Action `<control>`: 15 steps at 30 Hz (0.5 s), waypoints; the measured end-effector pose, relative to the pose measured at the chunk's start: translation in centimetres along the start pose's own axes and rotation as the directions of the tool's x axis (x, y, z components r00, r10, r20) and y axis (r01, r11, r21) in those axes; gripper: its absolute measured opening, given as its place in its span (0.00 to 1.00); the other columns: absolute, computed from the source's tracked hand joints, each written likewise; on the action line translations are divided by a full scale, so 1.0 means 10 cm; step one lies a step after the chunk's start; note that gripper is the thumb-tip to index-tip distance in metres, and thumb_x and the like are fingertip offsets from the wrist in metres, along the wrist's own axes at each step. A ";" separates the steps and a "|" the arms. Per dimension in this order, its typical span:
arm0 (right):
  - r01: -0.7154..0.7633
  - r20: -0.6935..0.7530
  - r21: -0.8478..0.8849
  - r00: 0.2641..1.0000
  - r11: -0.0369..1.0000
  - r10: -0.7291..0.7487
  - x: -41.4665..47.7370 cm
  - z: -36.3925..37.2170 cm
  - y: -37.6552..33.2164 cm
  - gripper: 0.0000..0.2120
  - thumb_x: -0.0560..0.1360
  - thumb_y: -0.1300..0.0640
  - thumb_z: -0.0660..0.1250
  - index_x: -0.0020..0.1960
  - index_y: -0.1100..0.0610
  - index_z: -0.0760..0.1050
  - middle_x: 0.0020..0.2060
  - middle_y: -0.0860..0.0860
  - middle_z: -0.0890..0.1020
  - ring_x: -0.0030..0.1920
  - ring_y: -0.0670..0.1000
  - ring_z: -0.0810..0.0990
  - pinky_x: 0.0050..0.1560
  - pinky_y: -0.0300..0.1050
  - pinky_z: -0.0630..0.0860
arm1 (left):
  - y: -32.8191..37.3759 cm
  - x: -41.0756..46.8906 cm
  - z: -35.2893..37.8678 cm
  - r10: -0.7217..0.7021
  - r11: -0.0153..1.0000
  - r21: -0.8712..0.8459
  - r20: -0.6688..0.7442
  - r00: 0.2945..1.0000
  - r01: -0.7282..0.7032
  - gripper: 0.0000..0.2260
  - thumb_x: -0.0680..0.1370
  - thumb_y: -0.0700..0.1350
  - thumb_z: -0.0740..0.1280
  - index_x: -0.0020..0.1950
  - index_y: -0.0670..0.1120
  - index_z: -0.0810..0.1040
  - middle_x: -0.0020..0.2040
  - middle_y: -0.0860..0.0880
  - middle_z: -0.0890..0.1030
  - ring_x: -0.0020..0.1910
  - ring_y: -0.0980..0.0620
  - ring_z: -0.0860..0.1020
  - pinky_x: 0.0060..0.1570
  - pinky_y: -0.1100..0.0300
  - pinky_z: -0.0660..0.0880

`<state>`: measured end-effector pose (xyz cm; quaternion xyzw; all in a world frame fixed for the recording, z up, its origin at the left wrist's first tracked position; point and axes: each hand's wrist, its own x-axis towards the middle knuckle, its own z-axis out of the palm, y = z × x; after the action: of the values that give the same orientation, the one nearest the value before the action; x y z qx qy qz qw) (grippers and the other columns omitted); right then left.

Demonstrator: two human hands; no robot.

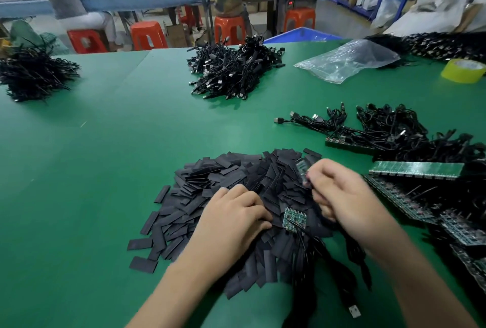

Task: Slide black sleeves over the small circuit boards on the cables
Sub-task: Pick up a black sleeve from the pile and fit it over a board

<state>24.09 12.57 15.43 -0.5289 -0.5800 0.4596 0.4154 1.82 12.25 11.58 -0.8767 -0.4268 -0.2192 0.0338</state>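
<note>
A heap of flat black sleeves [226, 185] lies on the green table [105, 143] in front of me. My left hand [234, 217] rests on the heap with its fingers curled into the sleeves; what they hold is hidden. A small green circuit board [295, 218] on thin black wires lies on the sleeves between my hands. My right hand [344, 193] is curled and pinches a second small board [303, 169], blurred, which sticks up from its fingers. Black cables [342, 275] trail from under my right hand toward the table's near edge.
Strips of joined circuit boards with cables [410, 169] are stacked at the right. Piles of black cables sit at centre back [231, 72], far left [34, 75] and far right. A clear plastic bag [347, 62] and a yellow tape roll [462, 71] lie at back right. People sit at a far table.
</note>
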 end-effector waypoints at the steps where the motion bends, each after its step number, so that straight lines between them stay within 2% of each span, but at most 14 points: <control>1: 0.024 0.021 -0.144 1.000 0.989 -0.021 0.02 0.03 -0.01 0.13 0.84 0.51 0.59 0.43 0.52 0.72 0.28 0.45 0.69 0.29 0.47 0.64 0.33 0.44 0.62 | -0.03 0.01 -0.02 -0.033 0.998 -0.063 -0.009 0.999 0.032 0.04 0.78 0.54 0.73 0.47 0.56 0.85 0.46 0.59 0.82 0.49 0.53 0.79 0.47 0.54 0.76; 3: 0.080 0.062 -0.321 0.996 0.944 -0.063 0.06 0.11 -0.01 0.12 0.83 0.46 0.59 0.44 0.48 0.74 0.29 0.43 0.72 0.30 0.44 0.67 0.34 0.41 0.64 | -0.04 0.01 -0.04 -0.230 0.926 -0.317 -0.039 0.973 0.206 0.03 0.80 0.52 0.71 0.48 0.56 0.83 0.45 0.61 0.84 0.47 0.58 0.80 0.49 0.57 0.76; 5: 0.101 0.087 -0.358 0.993 0.928 -0.075 0.08 0.19 0.02 0.12 0.82 0.42 0.61 0.45 0.48 0.75 0.32 0.42 0.77 0.31 0.42 0.71 0.36 0.37 0.66 | -0.03 -0.04 0.02 -0.421 0.731 -0.595 -0.008 0.907 0.334 0.05 0.80 0.47 0.72 0.47 0.58 0.83 0.41 0.60 0.85 0.43 0.60 0.83 0.47 0.60 0.78; 6: 0.110 0.098 -0.356 0.992 0.928 -0.080 0.09 0.23 0.04 0.13 0.81 0.42 0.62 0.45 0.49 0.75 0.33 0.41 0.78 0.32 0.41 0.72 0.37 0.36 0.68 | -0.02 -0.07 0.04 -0.469 0.640 -0.681 0.020 0.883 0.356 0.08 0.80 0.43 0.72 0.47 0.58 0.83 0.41 0.58 0.86 0.42 0.59 0.84 0.47 0.60 0.79; 8: 0.126 0.113 -0.340 0.989 0.932 -0.093 0.09 0.32 0.12 0.10 0.79 0.43 0.67 0.44 0.48 0.75 0.31 0.39 0.78 0.30 0.38 0.73 0.35 0.33 0.67 | -0.04 -0.15 0.07 -0.496 0.552 -0.756 0.042 0.867 0.352 0.11 0.80 0.40 0.72 0.51 0.58 0.84 0.40 0.54 0.86 0.42 0.57 0.85 0.48 0.61 0.80; 13: 0.141 0.147 -0.265 0.984 0.954 -0.105 0.07 0.44 0.26 0.08 0.77 0.47 0.69 0.45 0.51 0.78 0.31 0.42 0.76 0.32 0.39 0.72 0.36 0.42 0.68 | -0.09 -0.25 0.07 -0.493 0.535 -0.773 0.043 0.869 0.342 0.11 0.80 0.41 0.72 0.54 0.58 0.84 0.41 0.54 0.86 0.42 0.58 0.84 0.46 0.68 0.76; 15: 0.151 0.144 -0.242 0.982 0.958 -0.118 0.07 0.47 0.27 0.07 0.78 0.50 0.70 0.45 0.52 0.79 0.32 0.44 0.78 0.32 0.43 0.75 0.36 0.46 0.70 | -0.08 -0.25 0.06 -0.479 0.594 -0.739 -0.007 0.878 0.318 0.09 0.78 0.44 0.74 0.54 0.57 0.85 0.44 0.57 0.86 0.45 0.59 0.84 0.48 0.69 0.76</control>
<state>20.07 12.86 11.72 -0.5061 -0.6939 0.3858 0.3369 0.05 11.09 9.85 -0.6722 -0.4864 -0.4589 -0.3176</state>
